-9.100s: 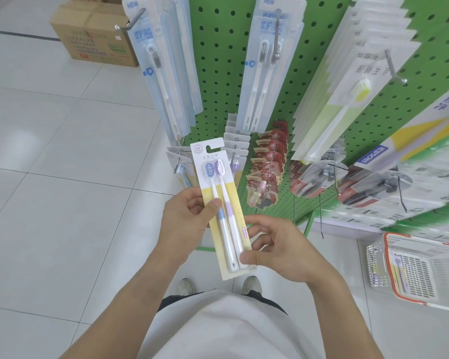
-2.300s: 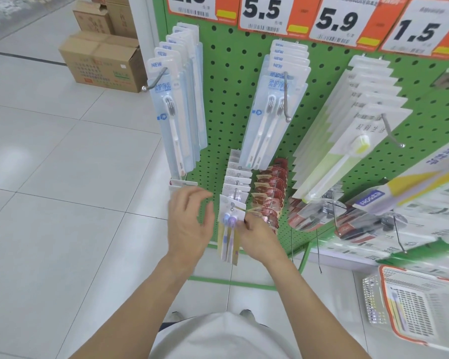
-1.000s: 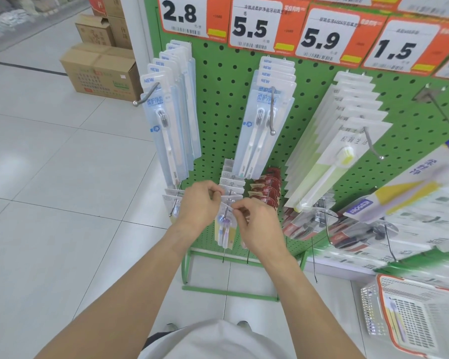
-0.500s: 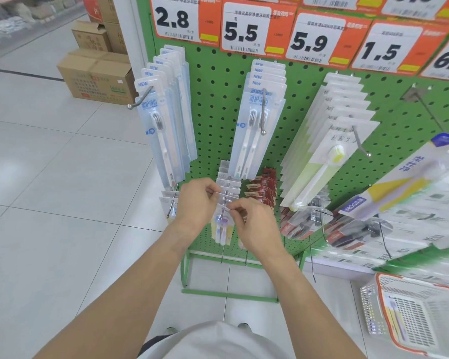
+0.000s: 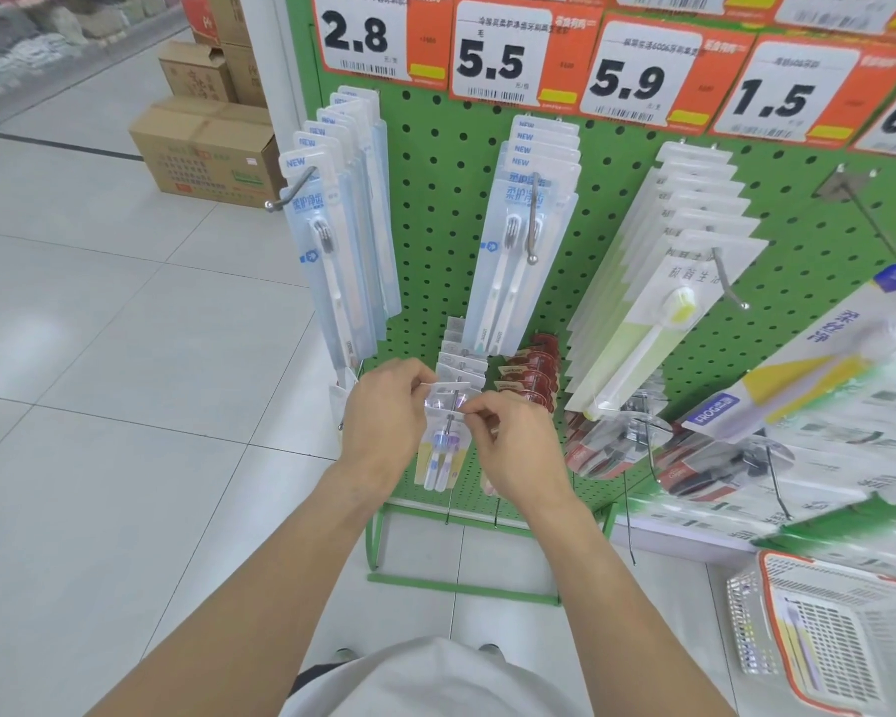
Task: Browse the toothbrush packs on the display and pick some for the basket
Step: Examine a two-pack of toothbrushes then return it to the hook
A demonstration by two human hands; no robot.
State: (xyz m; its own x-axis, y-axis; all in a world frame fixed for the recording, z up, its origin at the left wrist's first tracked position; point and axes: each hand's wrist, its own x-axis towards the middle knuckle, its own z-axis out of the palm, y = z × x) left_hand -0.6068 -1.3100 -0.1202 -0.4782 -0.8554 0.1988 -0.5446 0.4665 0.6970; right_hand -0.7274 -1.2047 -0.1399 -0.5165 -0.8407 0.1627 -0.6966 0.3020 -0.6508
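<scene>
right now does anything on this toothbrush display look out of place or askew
Mostly tidy. One empty hook at the upper right under the 1.5 price tag carries no packs. The yellow two-brush pack hangs tilted at its hook's tip, because the left hand and right hand pinch its top.

Both hands (image 5: 384, 411) pinching a twin toothbrush pack (image 5: 443, 447) at its hook (image 5: 452, 406), green pegboard (image 5: 435, 240), basket (image 5: 828, 639) at right
</scene>
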